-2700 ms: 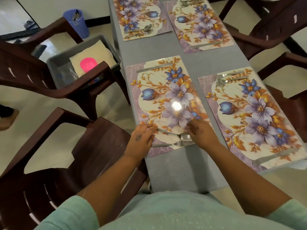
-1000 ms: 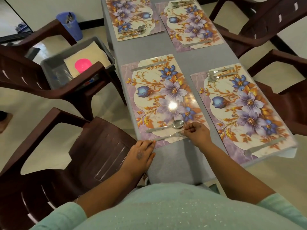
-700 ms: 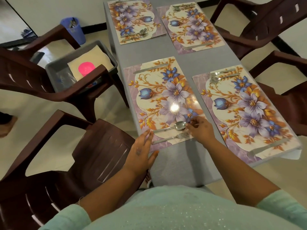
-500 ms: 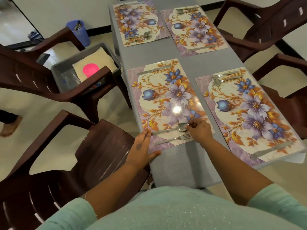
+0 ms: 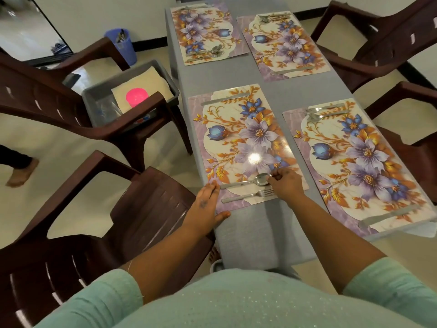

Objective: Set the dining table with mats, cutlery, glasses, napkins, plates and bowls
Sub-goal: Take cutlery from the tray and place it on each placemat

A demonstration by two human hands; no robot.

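Note:
On the grey table (image 5: 248, 235) lie several floral mats. The near-left mat (image 5: 243, 143) carries a knife (image 5: 224, 99) at its far end and a spoon (image 5: 246, 182) and fork (image 5: 248, 196) side by side at its near end. My right hand (image 5: 285, 183) pinches the spoon's bowl with its fingertips. Flat and with fingers apart, my left hand (image 5: 205, 204) rests on that mat's near-left corner at the table edge. The near-right mat (image 5: 354, 162) has a fork and spoon (image 5: 324, 112) at its far end and a knife (image 5: 387, 215) near me.
Dark brown plastic chairs (image 5: 94, 209) stand along both sides of the table. A grey bin (image 5: 94, 100) on the left chair holds cream napkins (image 5: 142, 84) and a pink object. A blue cup (image 5: 121, 45) with cutlery stands on the floor. Someone's foot (image 5: 19, 171) is at far left.
The spoon and fork, loosely crossed 2.7 s ago, now lie parallel on the mat's near end. My left hand slid from the mat to its near-left corner.

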